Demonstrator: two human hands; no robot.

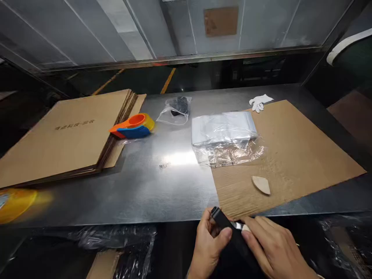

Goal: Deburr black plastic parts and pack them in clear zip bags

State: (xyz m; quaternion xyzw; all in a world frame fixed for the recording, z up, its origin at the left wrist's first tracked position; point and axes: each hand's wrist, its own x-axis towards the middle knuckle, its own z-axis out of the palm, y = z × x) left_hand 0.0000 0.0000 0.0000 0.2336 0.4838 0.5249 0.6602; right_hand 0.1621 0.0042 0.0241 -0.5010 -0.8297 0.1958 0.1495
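Observation:
My left hand point(207, 242) is closed around a long black bar-shaped part point(223, 221), held tilted at the table's front edge. Its lower end runs down out of sight between my hands. In my right hand point(273, 244) is a small knife-like tool point(238, 225) with a short shiny metal blade and a pale handle. The blade touches or lies very close to the black part's edge; contact is hard to tell. Just beyond my hands, a beige wedge-shaped piece point(261, 185) lies on a flat cardboard sheet point(302, 147).
Clear plastic film wraps a pale stack point(222, 128) on the metal table point(162, 193). Behind it lies a white glove point(259, 102). Leftward are a clear bag with something black point(178, 108), an orange-and-blue tape dispenser point(135, 126), stacked cardboard point(66, 135) and a yellow tape roll point(17, 203).

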